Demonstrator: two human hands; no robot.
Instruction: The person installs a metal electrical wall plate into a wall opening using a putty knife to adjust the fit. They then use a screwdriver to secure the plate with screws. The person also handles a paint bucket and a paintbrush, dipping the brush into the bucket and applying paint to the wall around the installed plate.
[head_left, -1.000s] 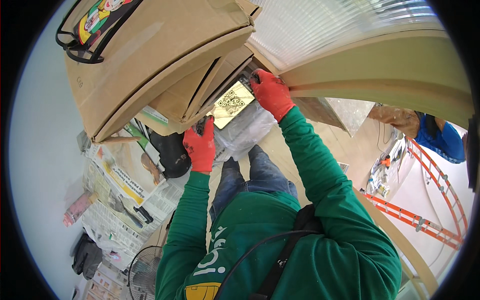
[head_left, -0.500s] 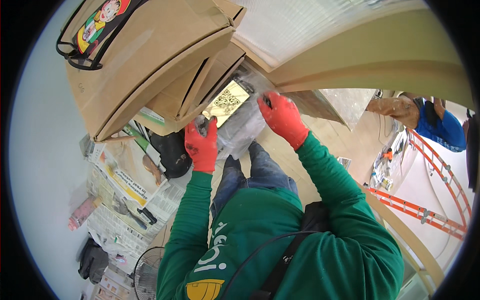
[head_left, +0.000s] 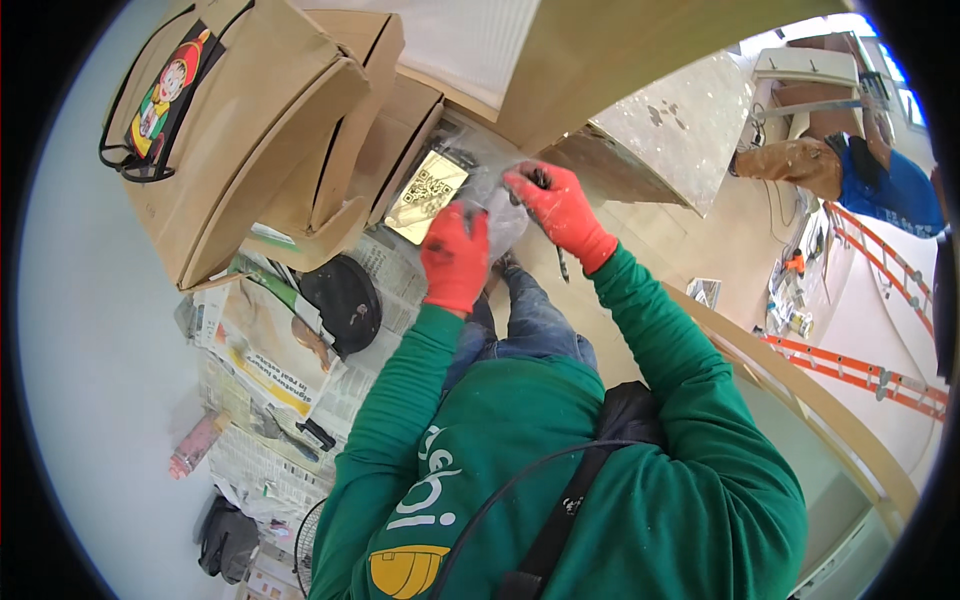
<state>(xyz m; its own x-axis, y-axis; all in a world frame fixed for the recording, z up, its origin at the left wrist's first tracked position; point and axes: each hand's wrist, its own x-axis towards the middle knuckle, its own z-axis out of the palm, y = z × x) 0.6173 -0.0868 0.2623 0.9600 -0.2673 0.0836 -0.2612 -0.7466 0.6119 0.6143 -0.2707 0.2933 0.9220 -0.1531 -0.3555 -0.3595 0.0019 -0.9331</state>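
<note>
My left hand (head_left: 455,262), in a red glove, is closed with its fingers curled round something small and dark that I cannot make out. My right hand (head_left: 562,212), gloved in red too, grips a thin dark stick-like tool (head_left: 562,264) whose end points down below the glove. Between the boxes and my hands lies a yellow-lit phone (head_left: 428,196) with a square black code on its face. Crumpled clear plastic (head_left: 488,190) lies beside the phone, behind and between my gloves.
Cardboard boxes (head_left: 235,120) stand at upper left. Newspapers (head_left: 265,335) with a black round object (head_left: 343,300) and a scraper (head_left: 285,432) lie at left. A spattered board (head_left: 670,130) is at upper right. Far right are orange ladders (head_left: 860,375) and a person in blue (head_left: 885,185).
My left hand has moved right, nearer my right hand and in front of the phone's lower end. The dark stick now shows below my right glove. The view has shifted slightly.
</note>
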